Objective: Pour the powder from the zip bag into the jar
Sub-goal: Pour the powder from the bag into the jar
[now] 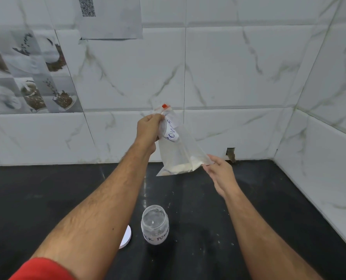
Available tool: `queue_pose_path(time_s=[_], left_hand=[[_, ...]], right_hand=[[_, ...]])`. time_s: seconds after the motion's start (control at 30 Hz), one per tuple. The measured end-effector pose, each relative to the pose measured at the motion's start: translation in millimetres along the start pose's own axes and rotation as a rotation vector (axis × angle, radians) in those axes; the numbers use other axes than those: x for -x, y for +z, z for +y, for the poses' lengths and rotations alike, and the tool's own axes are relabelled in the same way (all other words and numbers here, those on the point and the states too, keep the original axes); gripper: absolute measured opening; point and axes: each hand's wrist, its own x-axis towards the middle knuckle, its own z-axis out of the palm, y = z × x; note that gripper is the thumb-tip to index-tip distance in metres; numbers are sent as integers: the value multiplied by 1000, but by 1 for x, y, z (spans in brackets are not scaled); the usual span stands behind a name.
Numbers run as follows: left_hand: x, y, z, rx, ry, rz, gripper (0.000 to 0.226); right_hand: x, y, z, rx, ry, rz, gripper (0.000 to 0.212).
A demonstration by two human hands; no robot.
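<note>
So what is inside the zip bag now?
White powder lies along the bottom of the zip bag; the rest looks empty. The left hand covers part near its top.

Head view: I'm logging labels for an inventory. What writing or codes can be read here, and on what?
"POW R", middle creased and unreadable: white label on the zip bag.
"LK POW", rest out of sight: label on the jar.
QR-like code, no readable text: paper sheet on the wall.
</note>
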Motion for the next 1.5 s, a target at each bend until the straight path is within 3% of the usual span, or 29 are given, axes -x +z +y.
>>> queue_pose_path(time_s=[0.07,0.13,0.27,0.4,0.5,0.6,0.83,1.13,1.37,1.5], left_hand=[[-3,-5,-1,-6,-13,3,9],[-7,-13,-3,-69,-11,3,11],[-18,-38,-19,-329,56,-13,24],[-26,-55,-40,-412,57,26,36],[-30,-60,-52,-453,25,50,40],[-33,-62,-58,-494,0,98,40],[-37,-59,-67,-479,-5,126,39],[-36,-53,-62,-481,5,104,33],[-34,-53,-67,-506,1,77,32],[-33,-55,-72,-498,-18,61,34]], right_hand=[[0,5,0,203,-63,29,21],[-4,7,-5,233,-76,82,12],[-13,-2,-21,436,-171,243,16],[-11,-1,-35,591,-173,43,16],[-11,0,-42,587,-198,76,15],[-8,1,-44,688,-129,-51,16],[-6,-1,-43,813,-195,25,22],[1,-6,-52,729,60,-147,10],[6,-1,-53,1047,-85,-90,27],[8,7,-51,1097,-86,-110,37]])
